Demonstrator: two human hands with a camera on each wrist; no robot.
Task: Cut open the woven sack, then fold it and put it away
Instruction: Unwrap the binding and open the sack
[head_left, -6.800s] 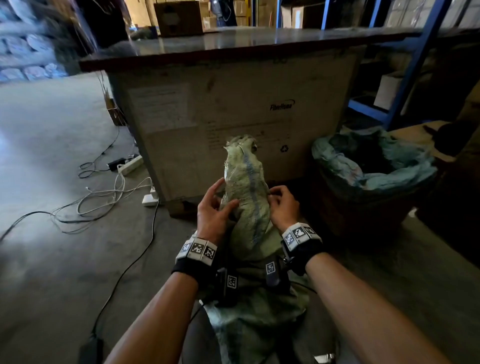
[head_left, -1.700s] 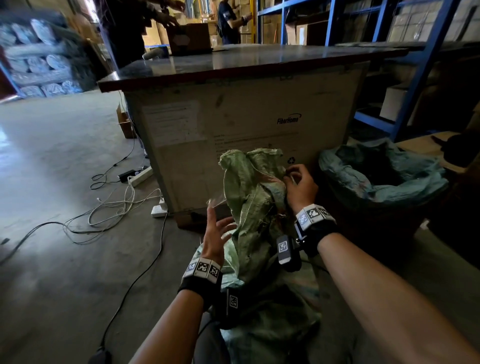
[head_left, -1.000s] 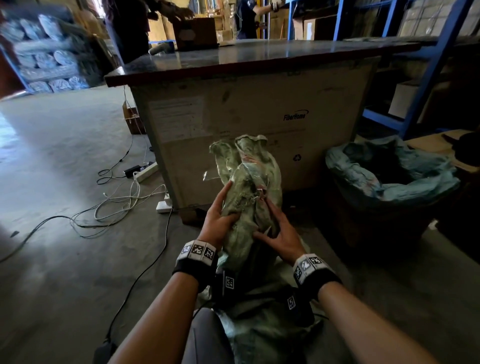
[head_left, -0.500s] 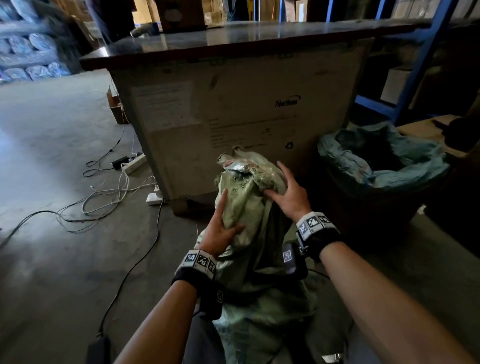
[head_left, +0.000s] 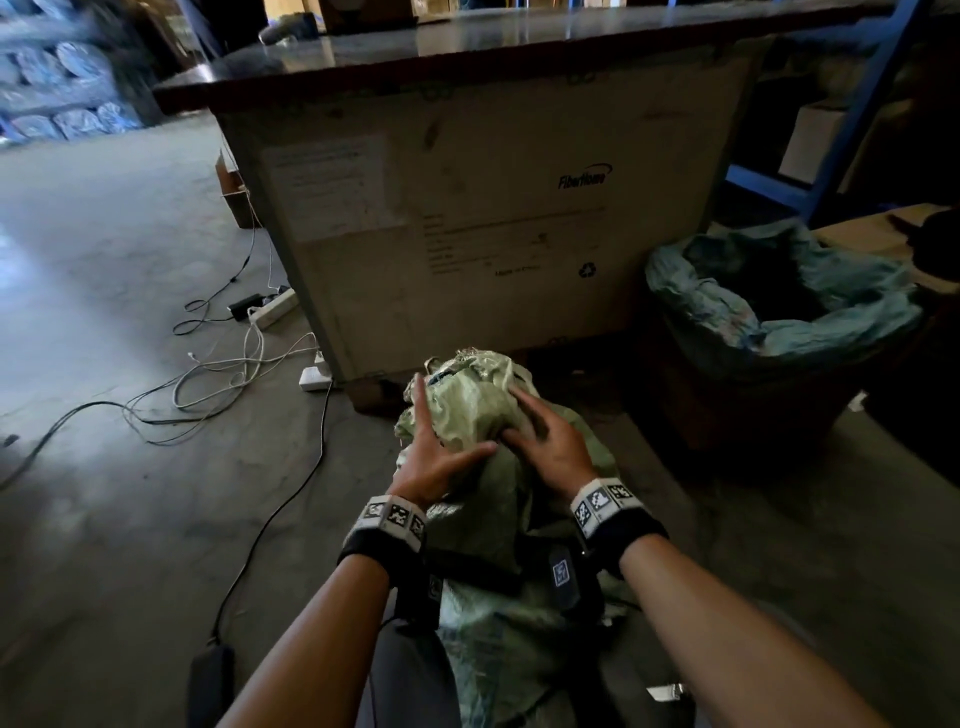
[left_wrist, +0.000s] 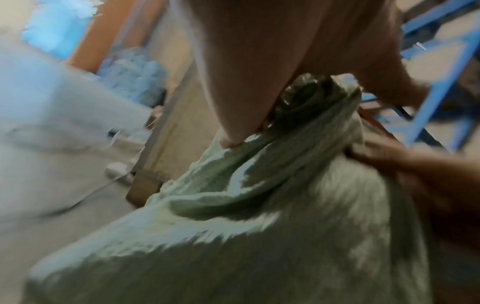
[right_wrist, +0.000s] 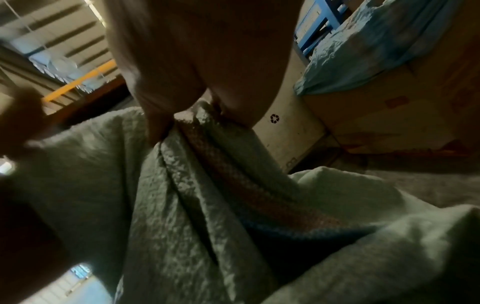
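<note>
The green woven sack is bunched into a crumpled roll on my lap, its rolled end pointing away from me. My left hand presses its left side with straight fingers, thumb laid across the cloth. My right hand lies flat on the top right of the roll, fingers spread. In the left wrist view my thumb digs into the sack and the right hand shows blurred. In the right wrist view the sack shows a red and blue stripe under my fingers.
A tall crate-like table stands just ahead. To its right is a bin lined with a blue-green bag. Cables and power strips lie on the concrete floor at left. Blue shelving rises at the far right.
The sack roll has been pushed lower and more compact. My right hand slid from the roll's far end to its near top; the left hand stayed on the left side.
</note>
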